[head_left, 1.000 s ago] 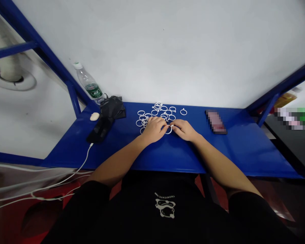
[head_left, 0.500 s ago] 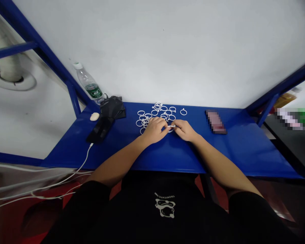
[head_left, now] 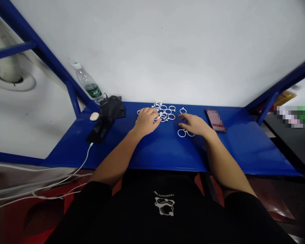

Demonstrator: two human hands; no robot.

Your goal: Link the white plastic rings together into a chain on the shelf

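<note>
Several thin white rings with small knobs, curtain-ring-like, lie in a loose pile on the blue table. My left hand rests over the left part of the pile, its fingers curled down and the thumb close to the index finger, with a white ring between them. The hand hides the rings beneath it. My right hand is open, fingers apart. Just below its fingers lie two white rings side by side, touching or joined at their knobs. A single ring lies behind the right fingertips.
A phone lies to the right of my right hand. At left are a black bag, a black device with a white cable, a cream-coloured case and a plastic bottle. A white wall stands behind the table.
My hands have moved apart. The right hand has let go of the white rings, which now lie on the table at right. My left hand has moved left and back onto the pile.
</note>
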